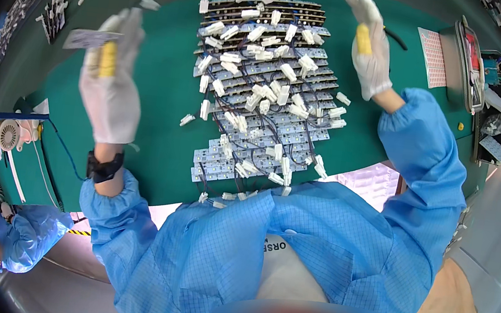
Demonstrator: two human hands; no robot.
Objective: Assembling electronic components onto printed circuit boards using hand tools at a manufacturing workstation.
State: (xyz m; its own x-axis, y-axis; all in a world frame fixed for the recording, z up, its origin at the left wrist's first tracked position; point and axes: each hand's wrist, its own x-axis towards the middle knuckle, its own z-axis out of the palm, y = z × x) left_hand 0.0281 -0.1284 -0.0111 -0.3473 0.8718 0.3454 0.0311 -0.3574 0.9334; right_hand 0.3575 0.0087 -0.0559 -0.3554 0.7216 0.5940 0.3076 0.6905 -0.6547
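Our left hand [112, 78] is motion-blurred; we cannot tell its grip on the blurred strip [89, 39]. Our coat hides the counter's [155, 112] near edge.

Both gloved hands are raised apart: the left hand [112, 78] loosely curled, the right hand [369, 45] with fingers spread open.

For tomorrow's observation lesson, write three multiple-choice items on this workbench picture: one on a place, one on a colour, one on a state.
1. Where does the pile of small circuit boards lie?
A on the green mat
B on the floor
C in a box

2. What colour are the sleeves?
A red
B blue
C black

3. What is the left hand doing?
A resting flat
B raised, holding a small board
C in a pocket

Answers: 1 A, the green mat lies under the pile. 2 B, both sleeves are blue. 3 B, the gloved hand holds the small board up.
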